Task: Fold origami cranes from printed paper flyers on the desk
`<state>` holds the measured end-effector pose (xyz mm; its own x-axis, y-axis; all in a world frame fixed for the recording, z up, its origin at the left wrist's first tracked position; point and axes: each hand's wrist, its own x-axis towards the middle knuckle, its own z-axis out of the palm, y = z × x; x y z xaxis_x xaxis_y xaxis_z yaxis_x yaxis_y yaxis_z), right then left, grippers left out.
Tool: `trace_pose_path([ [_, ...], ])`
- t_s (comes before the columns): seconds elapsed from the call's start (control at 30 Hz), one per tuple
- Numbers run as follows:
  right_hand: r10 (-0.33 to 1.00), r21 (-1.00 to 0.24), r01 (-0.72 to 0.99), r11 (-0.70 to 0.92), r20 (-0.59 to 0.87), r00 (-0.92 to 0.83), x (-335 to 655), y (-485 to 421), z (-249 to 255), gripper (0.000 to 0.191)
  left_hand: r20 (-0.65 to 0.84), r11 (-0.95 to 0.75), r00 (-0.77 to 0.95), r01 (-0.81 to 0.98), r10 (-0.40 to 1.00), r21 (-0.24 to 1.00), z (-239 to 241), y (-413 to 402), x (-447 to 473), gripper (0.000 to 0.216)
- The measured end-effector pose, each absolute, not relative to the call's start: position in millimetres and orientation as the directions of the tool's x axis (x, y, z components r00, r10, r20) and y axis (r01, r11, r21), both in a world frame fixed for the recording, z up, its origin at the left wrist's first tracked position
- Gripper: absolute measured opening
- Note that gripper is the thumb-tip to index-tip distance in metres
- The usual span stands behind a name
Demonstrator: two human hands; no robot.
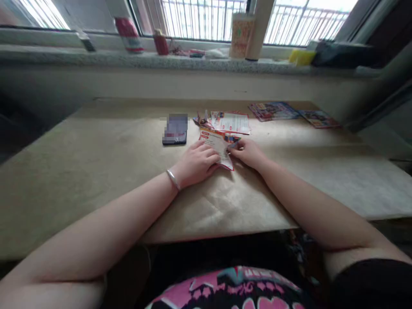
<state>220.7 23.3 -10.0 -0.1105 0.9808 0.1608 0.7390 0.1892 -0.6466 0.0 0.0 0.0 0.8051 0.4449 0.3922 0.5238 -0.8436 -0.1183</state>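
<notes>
A printed paper leaflet (pixel 219 143), white with red and blue print, lies partly folded on the brown table (pixel 96 171). My left hand (pixel 197 162), with a silver bangle on the wrist, presses its curled fingers onto the leaflet's left side. My right hand (pixel 247 152) pinches the leaflet's right edge. A second printed leaflet (pixel 231 122) lies flat just behind, beside a small crumpled folded paper piece (pixel 202 121).
A dark phone (pixel 175 129) lies left of the leaflets. Two more printed sheets (pixel 273 110) (pixel 319 118) sit at the far right. The windowsill (pixel 128 60) behind holds a red-white can (pixel 128 34), a small red bottle (pixel 161 42), a carton (pixel 241 35) and a yellow sponge (pixel 301 56).
</notes>
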Motion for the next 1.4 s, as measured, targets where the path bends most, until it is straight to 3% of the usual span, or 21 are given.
trace_pose_path([
  [0.07,0.969,-0.669,0.703,0.243,0.193,-0.151,220,23,-11,0.017,0.469,-0.818,0.746,0.57,0.472,-0.083,-4,2,-1,0.027],
  [0.17,0.945,-0.668,0.668,0.327,0.247,-0.216,221,22,-11,0.015,0.549,-0.808,0.689,0.588,0.473,-0.042,-8,4,-4,0.056],
  [0.27,0.905,-0.62,0.66,0.424,0.312,-0.289,222,19,-9,0.018,0.573,-0.832,0.692,0.553,0.439,-0.032,-9,6,-6,0.087],
  [0.37,0.873,-0.577,0.655,0.487,0.356,-0.335,222,16,-8,0.019,0.561,-0.835,0.705,0.548,0.434,-0.042,-7,7,-7,0.1],
  [0.47,0.902,-0.618,0.658,0.431,0.306,-0.303,219,15,-9,0.013,0.553,-0.825,0.706,0.562,0.442,-0.059,-5,6,-7,0.094],
  [0.57,0.931,-0.709,0.604,0.365,0.26,-0.257,217,16,-11,0.018,0.54,-0.806,0.71,0.584,0.452,-0.094,-3,4,-6,0.068],
  [0.77,0.979,-0.813,0.547,0.197,0.133,-0.156,218,20,-11,0.014,0.389,-0.849,0.821,0.505,0.418,-0.155,1,1,-4,0.037],
  [1.2,0.954,-0.832,0.484,0.271,0.167,-0.247,221,24,-15,0.024,0.296,-0.842,0.819,0.534,0.491,-0.081,1,-3,2,0.033],
  [1.4,0.94,-0.814,0.489,0.313,0.192,-0.281,222,24,-15,0.03,0.315,-0.794,0.782,0.596,0.538,-0.122,3,-3,1,0.032],
])
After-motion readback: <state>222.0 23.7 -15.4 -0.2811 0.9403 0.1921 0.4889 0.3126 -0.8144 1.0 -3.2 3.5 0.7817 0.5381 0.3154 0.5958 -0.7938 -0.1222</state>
